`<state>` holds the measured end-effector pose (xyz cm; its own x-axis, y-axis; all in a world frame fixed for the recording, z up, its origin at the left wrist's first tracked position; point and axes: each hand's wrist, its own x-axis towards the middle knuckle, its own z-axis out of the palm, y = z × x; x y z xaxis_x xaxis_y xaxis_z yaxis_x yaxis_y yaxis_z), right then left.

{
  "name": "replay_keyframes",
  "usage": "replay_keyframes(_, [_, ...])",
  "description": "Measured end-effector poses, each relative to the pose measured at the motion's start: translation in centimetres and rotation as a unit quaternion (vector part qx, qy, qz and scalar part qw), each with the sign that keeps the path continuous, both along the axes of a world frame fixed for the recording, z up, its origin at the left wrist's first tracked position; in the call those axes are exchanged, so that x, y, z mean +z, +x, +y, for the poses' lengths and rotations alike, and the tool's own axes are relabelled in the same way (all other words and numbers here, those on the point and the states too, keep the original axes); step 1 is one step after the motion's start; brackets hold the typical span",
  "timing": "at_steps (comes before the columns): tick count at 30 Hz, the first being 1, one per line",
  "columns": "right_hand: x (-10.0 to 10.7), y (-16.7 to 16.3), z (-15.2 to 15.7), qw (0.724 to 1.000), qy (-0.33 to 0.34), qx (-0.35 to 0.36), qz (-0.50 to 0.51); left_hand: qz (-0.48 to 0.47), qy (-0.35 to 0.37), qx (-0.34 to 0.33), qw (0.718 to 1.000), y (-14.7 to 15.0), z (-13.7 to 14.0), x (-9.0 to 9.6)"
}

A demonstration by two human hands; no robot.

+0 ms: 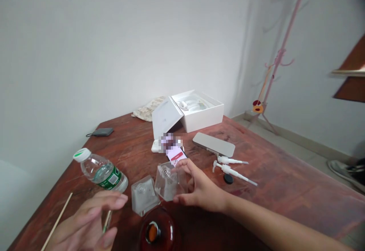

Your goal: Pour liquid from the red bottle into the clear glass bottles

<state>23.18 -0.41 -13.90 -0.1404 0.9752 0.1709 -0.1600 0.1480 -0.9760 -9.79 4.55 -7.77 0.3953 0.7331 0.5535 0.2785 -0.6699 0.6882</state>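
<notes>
My right hand (pixel 194 188) is closed around a clear, square-bodied bottle (pixel 167 184) with an uncapped neck, thumb on the near side and fingers on the far side. Just left of it stands a second clear square bottle (pixel 144 198). Below them, close to me, is a dark amber round bottle (pixel 162 232) with an open mouth. My left hand (pixel 88 220) hovers at the lower left, thumb and fingers spread. Between them shows a short, thin piece (pixel 107 220) that I cannot identify; it looks untouched. A long thin wooden stick (pixel 58 218) lies partly behind this hand.
A water bottle (pixel 102 173) leans at the left. Two white pump heads (pixel 234 171) and a black cap (pixel 228 179) lie right. Behind are a phone (pixel 175 154), a grey flat case (pixel 213 144), an open white box (pixel 202 116) and a dark small device (pixel 103 132).
</notes>
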Motion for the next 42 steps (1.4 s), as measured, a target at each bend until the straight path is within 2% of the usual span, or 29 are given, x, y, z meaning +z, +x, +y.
replay_keyframes(2, [0.0, 0.2, 0.1, 1.000, 0.006, -0.011, -0.015, -0.092, 0.114, 0.013, 0.989, 1.4, 0.1, 1.0])
replay_keyframes(4, [-0.2, 0.3, 0.3, 1.000, 0.010, -0.016, -0.022, -0.116, 0.209, 0.025, 0.971, 2.7, 0.4, 1.5])
replay_keyframes(7, [-0.5, 0.6, 0.7, 0.998, 0.019, -0.024, -0.047, -0.111, 0.251, 0.075, 0.959, 3.4, 1.2, 1.1])
replay_keyframes(10, [-0.7, 1.2, 0.9, 0.992, 0.058, -0.050, -0.103, -0.092, 0.220, 0.103, 0.966, 2.6, 2.2, -0.7])
replay_keyframes(13, [-0.6, 1.9, 1.2, 0.980, 0.102, -0.048, -0.165, -0.065, 0.172, 0.096, 0.978, 1.6, 2.9, -2.9])
replay_keyframes(18, [-0.9, 2.3, 1.5, 0.978, 0.072, -0.037, -0.190, -0.040, 0.114, 0.091, 0.989, 1.8, 2.6, -4.7])
replay_keyframes(22, [-1.7, 2.1, 1.2, 0.977, 0.051, -0.055, -0.199, -0.105, 0.018, 0.108, 0.988, 2.9, 1.7, -4.5])
replay_keyframes(27, [-1.6, 1.9, 0.6, 0.972, 0.028, -0.052, -0.228, -0.193, -0.122, 0.095, 0.969, 3.8, 2.3, -4.0])
replay_keyframes(30, [-1.3, 1.8, 0.4, 0.970, 0.036, -0.034, -0.238, -0.235, -0.195, 0.087, 0.948, 3.9, 3.0, -3.6])
replay_keyframes(35, [-1.1, 2.0, 0.5, 0.965, 0.071, -0.017, -0.252, -0.269, -0.220, 0.086, 0.934, 4.1, 3.0, -3.2])
replay_keyframes(42, [-0.3, 2.1, 0.2, 0.941, 0.104, -0.027, -0.321, -0.309, -0.241, 0.064, 0.918, 4.7, 2.7, -2.9])
